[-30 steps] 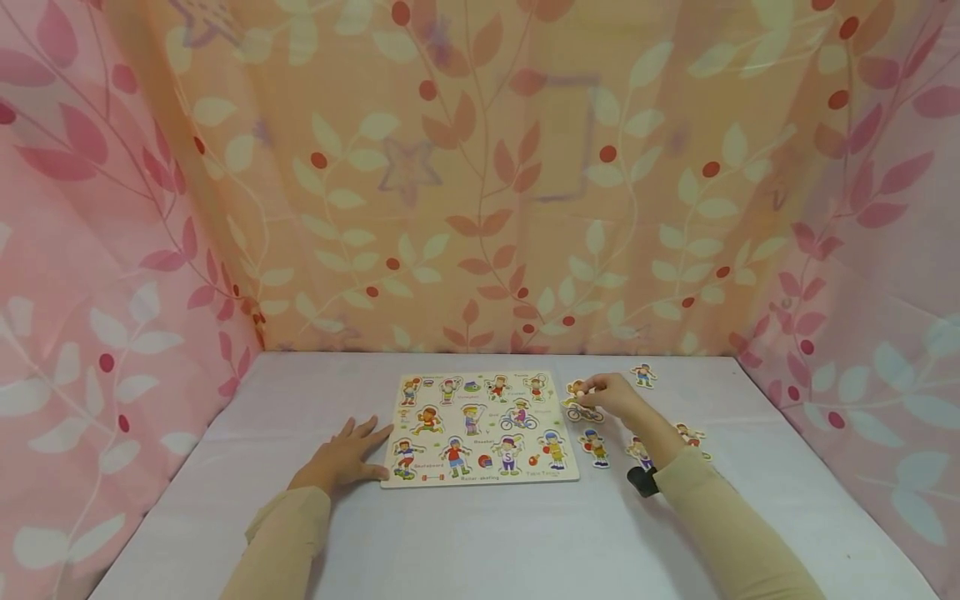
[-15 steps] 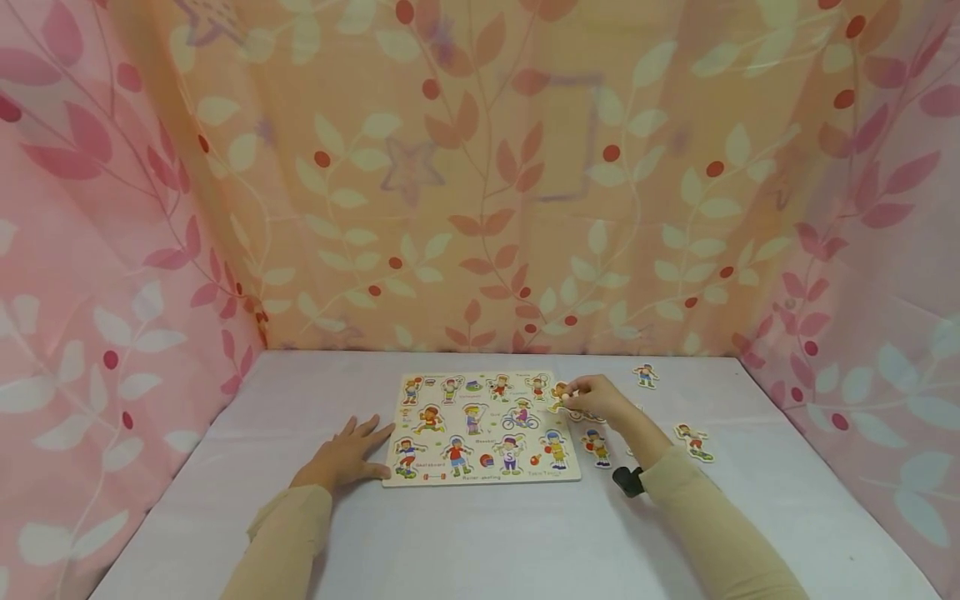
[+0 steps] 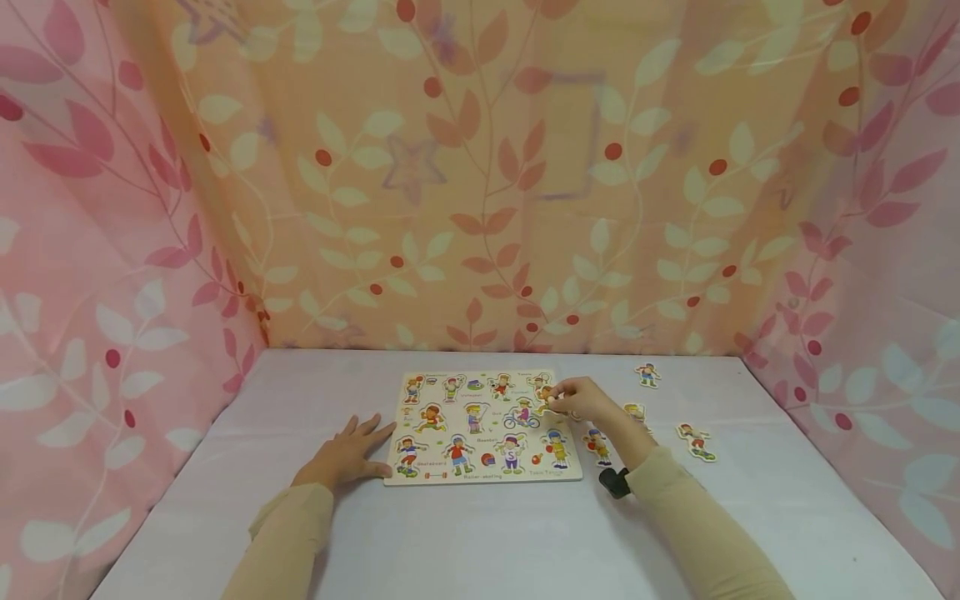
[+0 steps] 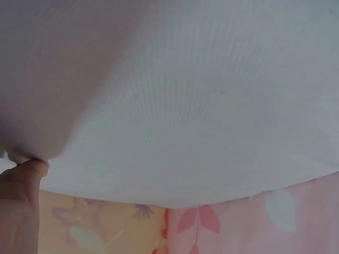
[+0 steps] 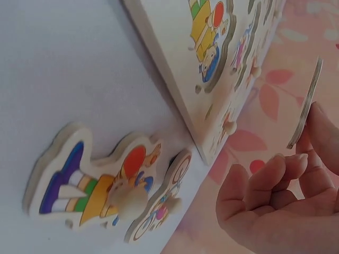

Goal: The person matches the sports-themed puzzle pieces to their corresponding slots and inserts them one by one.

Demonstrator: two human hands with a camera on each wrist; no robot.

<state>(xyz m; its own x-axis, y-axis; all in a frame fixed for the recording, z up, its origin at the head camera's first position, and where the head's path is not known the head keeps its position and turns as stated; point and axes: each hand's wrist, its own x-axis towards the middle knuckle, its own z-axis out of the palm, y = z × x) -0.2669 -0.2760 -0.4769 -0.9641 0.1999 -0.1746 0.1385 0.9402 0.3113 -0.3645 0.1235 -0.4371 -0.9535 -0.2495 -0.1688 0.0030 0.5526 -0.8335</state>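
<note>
The wooden puzzle board [image 3: 483, 480], with its printed sports figures, lies flat on the table. My left hand [image 3: 341, 458] rests at its left edge, fingers spread and thumb by the near corner. My right hand [image 3: 588, 406] pinches a puzzle piece [image 3: 544, 398] of an orange-haired figure by its knob. This piece hangs over the board's upper right, overlapping the racket figure there. The right wrist view shows the held piece [image 5: 306, 108] edge-on and tilted. Below it lie a blue-haired paddle-player piece [image 5: 92, 193] and a bicycle piece [image 5: 159, 214], knobs up.
Right of the board, more loose pieces lie on the white table: a blue-clad figure [image 3: 648, 376] at the back, a skateboarder [image 3: 697, 442] farther right, and one partly hidden by the right forearm [image 3: 634, 412]. Floral curtains [image 3: 480, 208] stand behind and at both sides.
My right hand has lifted the orange-haired piece from beside the board and carried it left over the board's upper right. My left hand has stayed at the left edge.
</note>
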